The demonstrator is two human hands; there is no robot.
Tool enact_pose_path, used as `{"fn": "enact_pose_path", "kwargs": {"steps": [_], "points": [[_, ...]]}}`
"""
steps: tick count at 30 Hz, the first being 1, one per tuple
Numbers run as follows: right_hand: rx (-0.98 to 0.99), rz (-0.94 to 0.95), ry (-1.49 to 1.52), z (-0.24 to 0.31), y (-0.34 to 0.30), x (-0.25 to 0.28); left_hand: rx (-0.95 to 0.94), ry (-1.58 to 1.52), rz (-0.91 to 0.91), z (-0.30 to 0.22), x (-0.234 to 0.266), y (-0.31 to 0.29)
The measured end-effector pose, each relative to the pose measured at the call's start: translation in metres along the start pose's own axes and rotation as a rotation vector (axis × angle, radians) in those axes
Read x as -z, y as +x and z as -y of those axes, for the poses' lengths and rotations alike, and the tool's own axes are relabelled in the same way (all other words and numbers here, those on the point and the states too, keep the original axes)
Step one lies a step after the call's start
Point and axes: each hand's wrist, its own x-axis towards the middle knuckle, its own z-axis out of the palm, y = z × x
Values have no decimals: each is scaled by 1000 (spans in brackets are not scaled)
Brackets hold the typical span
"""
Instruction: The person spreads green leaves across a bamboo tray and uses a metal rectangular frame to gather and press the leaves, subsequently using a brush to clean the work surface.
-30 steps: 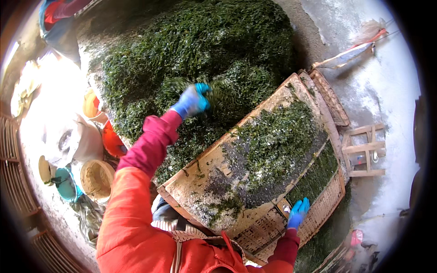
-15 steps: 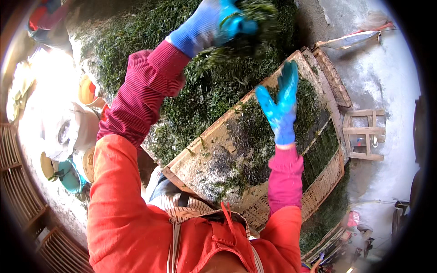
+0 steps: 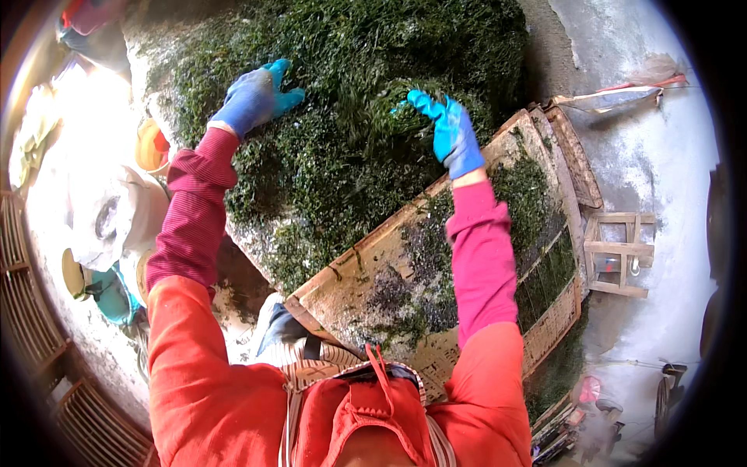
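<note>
A broad heap of dark green, stringy seaweed (image 3: 342,140) covers the pale surface in front of me. My left hand (image 3: 261,97), in a blue and turquoise glove, rests at the heap's left part with fingers apart and nothing in them. In a matching glove, my right hand (image 3: 450,131) reaches to the heap's right side. Its fingers hook into a loose seaweed clump (image 3: 416,87), and strands partly hide the fingertips. Below that hand lies a wood-edged board (image 3: 366,272) with thinner, scattered seaweed and pale grains on it.
Stacked frames (image 3: 572,156) lean past the board's right edge, near a small wooden stool (image 3: 620,249) by the pale wall. Left of me stand a white sack (image 3: 128,218), a teal bucket (image 3: 115,296) and a yellowish bucket (image 3: 152,146). Slatted racks (image 3: 31,288) line the far left.
My left hand has let go of a seaweed clump and moved left and nearer onto the heap. My right hand has moved from above the board, away and left, to a clump on the heap.
</note>
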Motion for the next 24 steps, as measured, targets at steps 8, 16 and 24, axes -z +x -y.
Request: {"fn": "enact_pose_path", "kwargs": {"steps": [8, 16, 24], "points": [[514, 8, 32, 102, 42, 20, -468, -467, -103, -46, 44, 17], [221, 176, 485, 231, 55, -1, -796, -597, -253, -198, 0, 70], [236, 223, 527, 239, 89, 18, -38, 217, 421, -125, -83, 1]]}}
